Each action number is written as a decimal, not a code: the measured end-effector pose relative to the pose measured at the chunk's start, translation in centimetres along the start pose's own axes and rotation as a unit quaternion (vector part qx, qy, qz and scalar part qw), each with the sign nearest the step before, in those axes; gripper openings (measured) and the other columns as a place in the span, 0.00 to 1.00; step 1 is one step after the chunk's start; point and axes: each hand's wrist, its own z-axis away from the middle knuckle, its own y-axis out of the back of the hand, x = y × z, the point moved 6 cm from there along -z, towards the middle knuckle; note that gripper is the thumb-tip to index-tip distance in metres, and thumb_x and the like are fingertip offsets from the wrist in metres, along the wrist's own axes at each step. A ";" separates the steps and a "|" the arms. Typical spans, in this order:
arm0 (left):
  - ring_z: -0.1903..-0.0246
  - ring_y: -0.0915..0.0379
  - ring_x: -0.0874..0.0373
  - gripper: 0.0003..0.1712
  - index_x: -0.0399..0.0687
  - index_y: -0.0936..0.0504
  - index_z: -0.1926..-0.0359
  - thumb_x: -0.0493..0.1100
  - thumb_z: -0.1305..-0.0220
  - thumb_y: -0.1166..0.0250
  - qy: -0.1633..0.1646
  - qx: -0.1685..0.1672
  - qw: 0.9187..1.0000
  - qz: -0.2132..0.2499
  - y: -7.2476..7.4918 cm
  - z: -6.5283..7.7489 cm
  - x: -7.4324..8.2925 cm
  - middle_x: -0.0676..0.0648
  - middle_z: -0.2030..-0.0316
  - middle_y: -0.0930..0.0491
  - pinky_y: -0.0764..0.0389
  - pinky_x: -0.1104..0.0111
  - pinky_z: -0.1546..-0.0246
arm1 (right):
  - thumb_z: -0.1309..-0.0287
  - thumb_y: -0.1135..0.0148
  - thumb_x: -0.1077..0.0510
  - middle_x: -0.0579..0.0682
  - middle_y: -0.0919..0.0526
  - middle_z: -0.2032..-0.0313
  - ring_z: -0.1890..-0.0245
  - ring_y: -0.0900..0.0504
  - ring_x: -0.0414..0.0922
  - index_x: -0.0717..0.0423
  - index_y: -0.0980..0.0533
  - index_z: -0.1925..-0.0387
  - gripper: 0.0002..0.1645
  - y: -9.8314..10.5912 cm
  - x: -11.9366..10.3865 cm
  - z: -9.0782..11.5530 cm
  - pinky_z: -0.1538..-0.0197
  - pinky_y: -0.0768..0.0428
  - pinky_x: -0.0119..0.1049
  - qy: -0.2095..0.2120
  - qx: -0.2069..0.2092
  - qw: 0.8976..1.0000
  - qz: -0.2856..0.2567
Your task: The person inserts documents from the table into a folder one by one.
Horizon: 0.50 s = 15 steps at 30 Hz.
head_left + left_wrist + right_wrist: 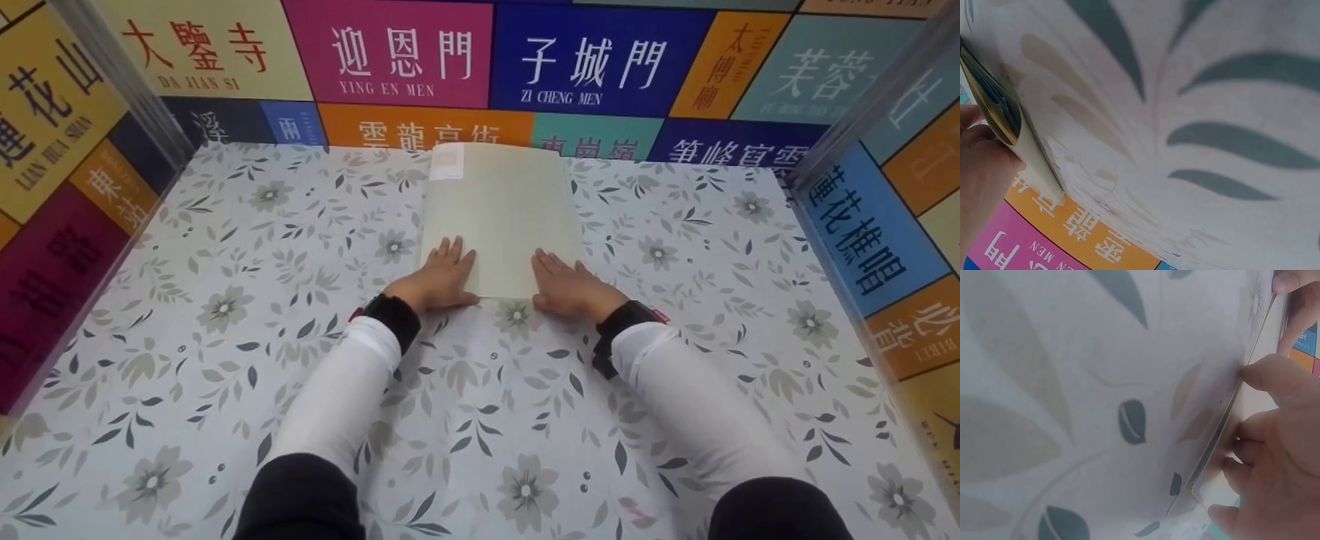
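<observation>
A flat cream paper folder (pixel 499 210) lies on the flower-patterned table, with a pale label (pixel 448 161) at its far left corner. My left hand (pixel 448 277) rests on its near left corner, fingers spread and thumb by the near edge. On the near right corner rests my right hand (pixel 566 283), its fingers reaching inward over the cover. The left wrist view looks into the folder's gaping edge (pixel 1002 118), where yellow and bluish layers show inside. In the right wrist view the fingertips of my right hand (pixel 1275 450) touch the folder along its edge.
A floral cloth (pixel 225 375) covers the table. Colourful panels with large characters stand behind the table (pixel 405 56), at the left (pixel 52 172) and at the right (pixel 870 232). The far end of the folder lies close to the back panel. Dark bands circle both wrists.
</observation>
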 end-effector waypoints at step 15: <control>0.24 0.76 0.44 0.50 0.44 0.57 0.24 0.64 0.33 0.46 0.009 0.057 0.998 0.010 0.5 0.2 0.0 0.38 0.24 0.69 0.66 0.55 0.24 | 0.32 0.51 0.50 0.60 0.61 0.24 0.25 0.62 0.61 0.64 0.58 0.25 0.44 0.0 1.4 0.5 0.27 0.59 0.63 -0.001 0.048 0.998 -0.045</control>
